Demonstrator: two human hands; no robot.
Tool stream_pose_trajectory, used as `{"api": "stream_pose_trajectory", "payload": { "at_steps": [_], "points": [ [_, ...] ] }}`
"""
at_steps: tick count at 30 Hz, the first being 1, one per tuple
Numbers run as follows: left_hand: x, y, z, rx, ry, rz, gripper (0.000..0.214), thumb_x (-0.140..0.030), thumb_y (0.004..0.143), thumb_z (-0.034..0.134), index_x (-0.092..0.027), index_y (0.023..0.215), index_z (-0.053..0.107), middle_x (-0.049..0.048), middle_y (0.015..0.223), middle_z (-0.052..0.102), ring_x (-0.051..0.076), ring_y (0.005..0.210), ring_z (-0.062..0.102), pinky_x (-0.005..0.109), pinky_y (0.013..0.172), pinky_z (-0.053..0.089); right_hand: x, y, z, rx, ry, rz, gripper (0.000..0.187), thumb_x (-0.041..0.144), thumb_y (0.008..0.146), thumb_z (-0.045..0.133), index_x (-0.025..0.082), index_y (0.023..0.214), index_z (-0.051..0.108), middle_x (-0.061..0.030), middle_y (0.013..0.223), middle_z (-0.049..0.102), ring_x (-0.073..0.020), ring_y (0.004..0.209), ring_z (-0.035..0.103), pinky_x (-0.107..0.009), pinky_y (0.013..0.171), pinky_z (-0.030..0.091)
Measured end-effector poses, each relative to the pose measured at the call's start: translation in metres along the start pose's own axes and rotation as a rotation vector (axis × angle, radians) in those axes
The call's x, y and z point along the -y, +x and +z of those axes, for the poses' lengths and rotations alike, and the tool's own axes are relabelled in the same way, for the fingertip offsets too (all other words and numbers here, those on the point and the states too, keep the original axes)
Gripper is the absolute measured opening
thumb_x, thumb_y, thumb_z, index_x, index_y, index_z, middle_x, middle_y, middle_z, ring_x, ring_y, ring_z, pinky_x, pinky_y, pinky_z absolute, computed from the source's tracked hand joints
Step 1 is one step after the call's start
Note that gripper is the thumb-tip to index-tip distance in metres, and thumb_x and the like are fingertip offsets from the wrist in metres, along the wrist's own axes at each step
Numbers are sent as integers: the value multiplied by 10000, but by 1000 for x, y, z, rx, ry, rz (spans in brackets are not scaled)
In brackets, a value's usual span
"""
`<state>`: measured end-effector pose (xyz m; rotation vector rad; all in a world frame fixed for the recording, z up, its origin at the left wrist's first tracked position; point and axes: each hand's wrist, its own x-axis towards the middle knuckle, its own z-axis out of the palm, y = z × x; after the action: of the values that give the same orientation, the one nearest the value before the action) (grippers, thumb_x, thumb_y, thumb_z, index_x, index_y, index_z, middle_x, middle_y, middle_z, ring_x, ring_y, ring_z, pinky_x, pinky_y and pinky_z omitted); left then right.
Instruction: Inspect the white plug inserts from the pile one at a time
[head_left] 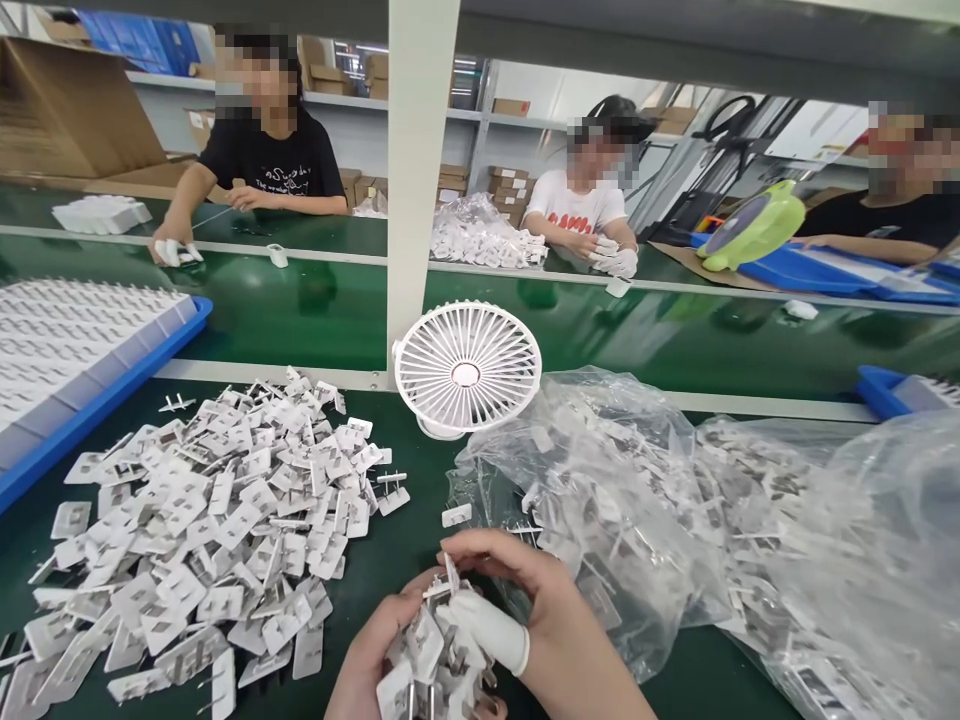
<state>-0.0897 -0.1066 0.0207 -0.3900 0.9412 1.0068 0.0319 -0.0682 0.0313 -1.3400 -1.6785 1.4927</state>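
Both of my hands are low at the near edge of the green desk [390, 560], working together over one bunch of white plug plates [431, 655]. My left hand [367, 665] cups the bunch from below, fingers curled closed around it, with metal prongs sticking out between the plates. My right hand [555, 630] closes over the top; its thumb wears a white finger cot [487, 625] and presses on the uppermost plate. Both grips are shut on the bunch, no gap showing.

Left of my hands, a wide loose pile of plug plates [217, 540] lies spread on the desk. Just right, touching my right hand's far side, a clear plastic bag [637, 520] holds more of them. A small white fan [466, 368] stands beyond, against a white post [420, 180]. A blue tray [105, 390] of racked parts sits far left.

Across the conveyor belt [600, 330], three other people sit; one in a black shirt has a gloved hand [176, 250] on the belt edge.
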Motion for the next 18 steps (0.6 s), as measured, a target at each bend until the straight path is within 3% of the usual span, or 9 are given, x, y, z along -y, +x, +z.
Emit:
{"api": "stream_pose_trajectory", "payload": {
  "at_steps": [5, 9, 13, 18],
  "points": [
    [-1, -4, 10, 8, -90, -66, 323, -228, 893, 377, -149, 630, 547, 49, 458, 587, 150, 401, 544, 266, 446, 423, -5, 8, 2, -29, 104, 30, 186, 262, 724, 617, 184, 893, 620, -68, 894, 620, -211, 843, 593, -310, 736, 469],
    [-6, -9, 16, -15, -90, -68, 216, -241, 883, 411, -142, 785, 576, 69, 575, 642, 179, 498, 604, 268, 453, 437, -9, 10, 4, -64, 259, 47, 210, 326, 733, 617, 182, 885, 624, -70, 838, 642, -192, 780, 619, -280, 687, 491],
    [-11, -9, 18, -124, -72, -46, 156, -186, 857, 449, -150, 779, 580, 21, 546, 621, 170, 439, 566, 311, 470, 459, -4, 9, 5, -22, 111, 5, 185, 252, 731, 624, 194, 905, 646, -62, 895, 648, -201, 832, 624, -291, 740, 492],
    [-13, -8, 21, -192, -115, -83, 141, -213, 859, 477, -151, 759, 555, 24, 532, 620, 161, 465, 589, 289, 463, 454, -2, 12, 5, -51, -133, -77, 167, 208, 766, 593, 204, 920, 658, -43, 891, 659, -179, 780, 629, -267, 677, 499]
  ]
}}
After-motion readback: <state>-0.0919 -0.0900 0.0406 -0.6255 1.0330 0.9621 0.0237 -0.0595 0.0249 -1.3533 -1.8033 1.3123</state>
